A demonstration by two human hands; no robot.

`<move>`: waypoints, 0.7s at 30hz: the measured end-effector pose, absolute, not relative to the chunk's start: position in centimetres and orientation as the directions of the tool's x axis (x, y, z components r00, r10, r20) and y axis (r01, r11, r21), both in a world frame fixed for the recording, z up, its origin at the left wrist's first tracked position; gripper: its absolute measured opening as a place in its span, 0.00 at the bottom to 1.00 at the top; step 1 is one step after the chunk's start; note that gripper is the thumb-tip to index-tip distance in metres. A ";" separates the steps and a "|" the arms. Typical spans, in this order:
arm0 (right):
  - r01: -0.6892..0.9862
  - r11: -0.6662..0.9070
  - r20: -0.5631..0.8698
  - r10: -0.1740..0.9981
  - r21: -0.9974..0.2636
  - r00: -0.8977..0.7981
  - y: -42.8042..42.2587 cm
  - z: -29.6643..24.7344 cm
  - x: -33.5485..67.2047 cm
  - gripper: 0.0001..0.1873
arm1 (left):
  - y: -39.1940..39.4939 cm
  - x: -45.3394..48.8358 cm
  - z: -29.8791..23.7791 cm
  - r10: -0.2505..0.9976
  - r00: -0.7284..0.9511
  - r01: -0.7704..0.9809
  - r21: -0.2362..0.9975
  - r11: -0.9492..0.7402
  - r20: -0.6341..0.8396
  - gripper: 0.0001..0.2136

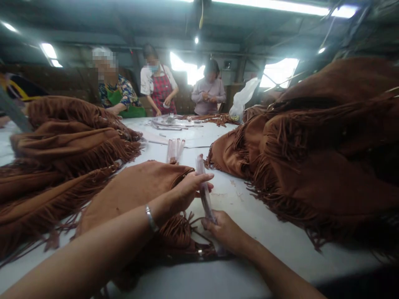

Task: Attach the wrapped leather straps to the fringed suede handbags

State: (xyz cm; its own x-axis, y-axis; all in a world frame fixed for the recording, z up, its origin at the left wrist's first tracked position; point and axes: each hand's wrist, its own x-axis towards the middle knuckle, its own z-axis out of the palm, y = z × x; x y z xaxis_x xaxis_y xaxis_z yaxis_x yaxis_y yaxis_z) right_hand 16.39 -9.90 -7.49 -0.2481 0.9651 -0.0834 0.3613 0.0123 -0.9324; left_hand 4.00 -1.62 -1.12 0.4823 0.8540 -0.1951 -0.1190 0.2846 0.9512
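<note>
White desk [174,284] carrying R pile [327,178], L pile [71,145]

Btwn, a brown fringed bag [124,191] is lying. By its R edge, L grip [188,189] is pinching a clear-plastic strip [205,197] up high; R grip [225,228] is clasping it lower.

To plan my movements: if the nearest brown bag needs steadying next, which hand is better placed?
Probably the left hand: though holding the clear strip, it is beside the brown bag. The right hand, at the strip's lower end, is farther away.
</note>
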 end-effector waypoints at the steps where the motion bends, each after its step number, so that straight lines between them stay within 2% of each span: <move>1: 0.384 0.016 -0.086 0.966 -0.923 -0.246 -10.1 -7.4 16.6 0.12 | -1.4 4.8 -1.4 0.876 0.443 -0.169 0.942 0.291 -0.191 0.11; 3: 0.379 -0.024 -0.139 0.950 -0.925 -0.280 -10.3 -7.1 17.7 0.11 | -1.3 5.9 -2.0 0.908 0.392 -0.226 0.941 0.251 -0.148 0.07; 5: 0.298 -0.120 -0.214 0.928 -0.947 -0.306 -10.1 -6.1 19.5 0.21 | -1.7 6.4 -2.5 0.926 0.367 -0.288 0.935 0.208 -0.093 0.07; 7: 0.161 -0.193 -0.224 0.953 -0.968 -0.204 -9.4 -4.7 21.3 0.31 | -2.4 6.5 -2.9 0.929 0.366 -0.328 0.928 0.175 -0.046 0.09; 8: 0.078 -0.187 -0.196 0.973 -0.979 -0.121 -8.8 -3.8 22.0 0.32 | -2.7 6.5 -3.0 0.928 0.371 -0.341 0.926 0.164 -0.027 0.10; 10: -0.066 -0.127 -0.127 0.992 -0.990 -0.006 -7.2 -2.0 22.4 0.31 | -3.2 6.6 -3.2 0.922 0.388 -0.360 0.921 0.150 0.001 0.12; 11: -0.115 -0.097 -0.098 0.995 -0.989 -0.002 -6.3 -1.1 22.1 0.29 | -3.4 6.7 -3.3 0.916 0.402 -0.365 0.920 0.147 0.013 0.13; 15: -0.183 -0.062 -0.042 0.993 -0.981 -0.114 -2.9 1.1 18.2 0.21 | -3.7 7.3 -3.9 0.884 0.466 -0.328 0.936 0.130 0.041 0.12; 19: -0.185 -0.124 -0.087 0.977 -0.975 -0.196 -2.2 1.4 15.4 0.15 | -3.6 5.6 -3.7 0.829 0.559 -0.201 0.973 0.112 0.020 0.10; 21: -0.242 -0.151 -0.098 0.970 -0.958 -0.221 -2.4 1.0 15.7 0.14 | -3.2 3.5 -2.6 0.748 0.663 -0.016 1.000 -0.020 0.025 0.10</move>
